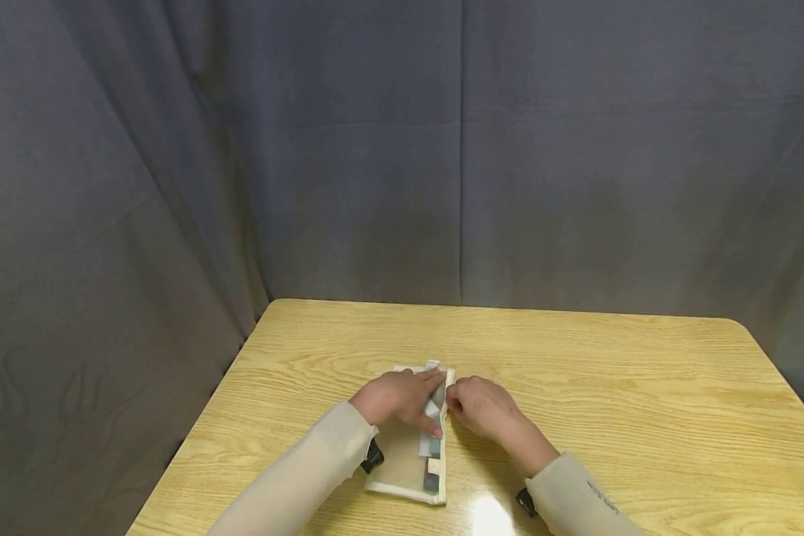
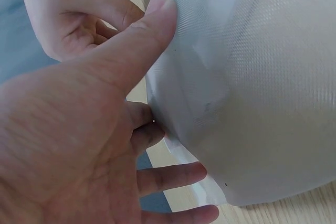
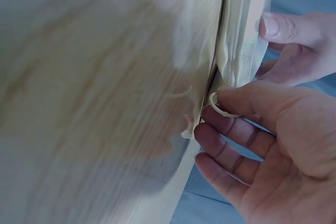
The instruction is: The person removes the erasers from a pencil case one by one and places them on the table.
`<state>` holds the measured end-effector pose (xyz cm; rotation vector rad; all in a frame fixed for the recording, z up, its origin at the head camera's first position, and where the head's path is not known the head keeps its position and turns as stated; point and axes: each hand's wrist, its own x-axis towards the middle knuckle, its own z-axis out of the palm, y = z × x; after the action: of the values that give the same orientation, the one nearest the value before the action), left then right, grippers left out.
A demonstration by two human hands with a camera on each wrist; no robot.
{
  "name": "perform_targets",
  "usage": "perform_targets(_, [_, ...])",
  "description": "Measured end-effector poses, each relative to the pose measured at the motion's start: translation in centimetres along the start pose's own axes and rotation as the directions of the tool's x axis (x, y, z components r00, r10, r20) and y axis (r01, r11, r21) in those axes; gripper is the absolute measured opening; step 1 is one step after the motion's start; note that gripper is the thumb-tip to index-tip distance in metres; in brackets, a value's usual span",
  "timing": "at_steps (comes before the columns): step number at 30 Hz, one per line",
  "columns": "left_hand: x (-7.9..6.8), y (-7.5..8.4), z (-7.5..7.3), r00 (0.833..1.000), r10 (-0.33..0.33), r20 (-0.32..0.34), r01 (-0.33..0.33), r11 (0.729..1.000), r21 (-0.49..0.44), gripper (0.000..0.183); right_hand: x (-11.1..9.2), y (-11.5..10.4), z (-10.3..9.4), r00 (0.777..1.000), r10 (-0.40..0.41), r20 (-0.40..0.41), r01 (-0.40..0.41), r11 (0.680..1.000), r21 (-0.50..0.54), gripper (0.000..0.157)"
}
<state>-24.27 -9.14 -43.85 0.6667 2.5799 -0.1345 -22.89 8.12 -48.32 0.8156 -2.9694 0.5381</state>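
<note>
Gray curtain [image 1: 543, 171] behind a wooden table [image 1: 616, 372], pale see-through pouch [image 1: 398, 465] lying flat on top, left hand [image 1: 402, 397] resting across it, fingers spread, right hand [image 1: 485, 407] pinching a small loop [image 3: 224, 113] at the pouch's right edge

Pale pouch [image 1: 400, 463] on wood-grain table [image 1: 630, 394]
</note>
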Motion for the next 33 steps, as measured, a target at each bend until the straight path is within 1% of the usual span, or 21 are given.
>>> perform_targets(11, [0.2,0.0,0.3,1.000,-0.007,-0.011,0.007,1.000,0.000,0.105,-0.5,-0.4,0.1,1.000,-0.005,-0.010,0.005,1.000,0.026,0.034])
perform_targets(18, [0.1,-0.1,0.3,1.000,-0.004,-0.015,0.003,1.000,-0.005,0.106,-1.0,-0.7,0.2,1.000,-0.008,-0.003,0.008,1.000,0.023,0.028])
perform_targets(25, [0.1,-0.1,0.3,1.000,0.005,-0.028,-0.005,1.000,-0.008,0.106,-1.7,-1.1,0.2,0.998,-0.060,0.007,0.060,0.998,0.030,0.028])
perform_targets(33, [0.0,0.1,0.1,1.000,0.003,-0.020,-0.003,1.000,0.001,0.106,-2.4,-1.2,0.3,0.995,-0.096,-0.015,0.096,0.995,0.026,0.027])
